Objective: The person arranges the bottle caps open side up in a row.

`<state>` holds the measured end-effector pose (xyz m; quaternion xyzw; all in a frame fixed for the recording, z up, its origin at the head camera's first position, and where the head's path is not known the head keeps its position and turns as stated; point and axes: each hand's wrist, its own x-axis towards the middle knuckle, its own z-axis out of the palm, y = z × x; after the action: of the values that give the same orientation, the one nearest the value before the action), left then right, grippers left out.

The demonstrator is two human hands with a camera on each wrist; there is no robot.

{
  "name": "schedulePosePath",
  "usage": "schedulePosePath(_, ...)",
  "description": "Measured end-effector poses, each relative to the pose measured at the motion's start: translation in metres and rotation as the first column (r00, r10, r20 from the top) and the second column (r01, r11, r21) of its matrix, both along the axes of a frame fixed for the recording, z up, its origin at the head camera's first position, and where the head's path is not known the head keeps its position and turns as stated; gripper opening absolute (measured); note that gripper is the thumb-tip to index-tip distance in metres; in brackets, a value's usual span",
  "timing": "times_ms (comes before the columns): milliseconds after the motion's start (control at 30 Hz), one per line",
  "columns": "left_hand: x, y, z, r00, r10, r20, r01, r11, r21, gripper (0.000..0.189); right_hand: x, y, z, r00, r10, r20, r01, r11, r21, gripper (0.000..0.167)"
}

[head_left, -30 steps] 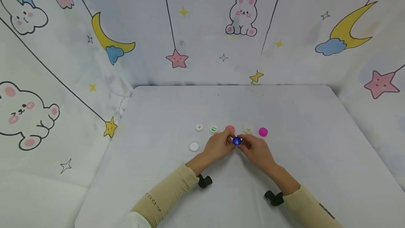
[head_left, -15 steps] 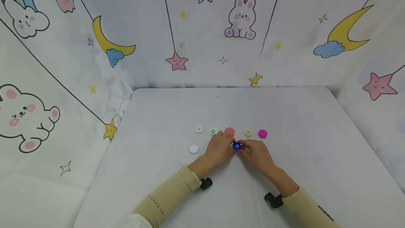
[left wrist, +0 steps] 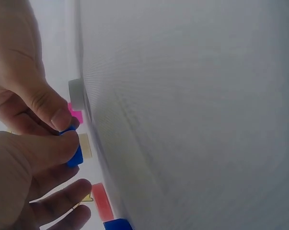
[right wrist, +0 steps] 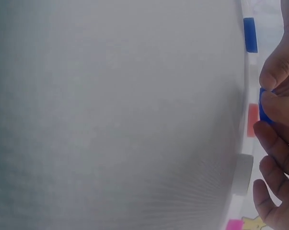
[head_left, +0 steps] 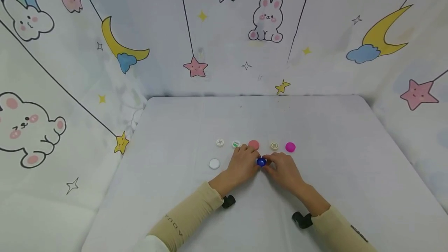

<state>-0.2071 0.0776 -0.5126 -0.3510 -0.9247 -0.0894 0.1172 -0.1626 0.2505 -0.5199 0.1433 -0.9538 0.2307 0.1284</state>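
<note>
A small round blue bottle cap (head_left: 261, 162) is held between both hands above the white table. My left hand (head_left: 242, 162) pinches its left side, back of the hand turned upward in the head view. From the other side, my right hand (head_left: 285, 169) pinches the same cap with thumb and finger. The left wrist view shows the cap (left wrist: 76, 155) edge-on, with both thumbs against it and the left hand's other fingers spread below. In the right wrist view, fingers hide most of the cap (right wrist: 264, 112).
Just beyond the hands lies a row of small discs: white (head_left: 219, 142), white-and-green (head_left: 236, 143), coral (head_left: 253, 145), cream (head_left: 274, 146) and magenta (head_left: 290, 147). A larger white disc (head_left: 214, 163) lies left of my left hand. The white table (head_left: 175, 123) meets a printed cloth backdrop (head_left: 224, 42).
Both hands and the blue cap have come slightly nearer to me. My left hand has turned, its back now facing up. The view tilted a little. The discs lie unmoved.
</note>
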Motion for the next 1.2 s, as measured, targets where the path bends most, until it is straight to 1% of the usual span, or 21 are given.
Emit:
schedulePosePath(167, 0.001, -0.001, 0.0, 1.0, -0.005, 0.005, 0.006, 0.999, -0.042, 0.029, 0.0, -0.002, -0.001, 1.0, 0.02, 0.004, -0.02, 1.0, 0.019, 0.026)
schedulePosePath(267, 0.0, -0.001, -0.001, 1.0, -0.002, 0.02, 0.004, 0.998, -0.062, 0.029, 0.0, -0.003, -0.001, 1.0, 0.027, 0.006, -0.027, 0.999, 0.027, 0.026)
schedulePosePath(500, -0.002, 0.0, -0.003, 0.997, 0.005, 0.08, 0.002, 0.995, -0.098, 0.03, -0.001, -0.005, -0.001, 0.999, 0.032, 0.017, -0.033, 0.999, 0.043, 0.026)
schedulePosePath(667, -0.002, 0.0, -0.003, 0.993, 0.012, 0.117, 0.002, 0.993, -0.12, 0.029, -0.001, -0.006, 0.0, 0.999, 0.035, 0.028, -0.036, 0.998, 0.046, 0.025)
schedulePosePath(833, -0.002, 0.001, -0.003, 0.994, 0.017, 0.112, -0.002, 0.992, -0.127, 0.03, -0.002, -0.008, 0.002, 0.998, 0.025, 0.052, -0.028, 0.998, 0.057, 0.025)
schedulePosePath(967, -0.005, 0.002, -0.004, 0.994, 0.018, 0.103, -0.003, 0.989, -0.145, 0.032, -0.003, -0.008, 0.003, 0.998, 0.011, 0.065, -0.015, 0.997, 0.071, 0.025)
schedulePosePath(1100, -0.006, 0.003, -0.001, 0.993, 0.015, 0.114, 0.005, 0.986, -0.169, 0.033, -0.004, -0.007, 0.005, 0.997, 0.016, 0.076, -0.022, 0.997, 0.076, 0.026)
schedulePosePath(1200, -0.006, 0.002, 0.003, 0.993, 0.011, 0.12, 0.01, 0.985, -0.17, 0.036, -0.004, -0.007, 0.01, 0.995, 0.031, 0.093, -0.038, 0.996, 0.078, 0.031)
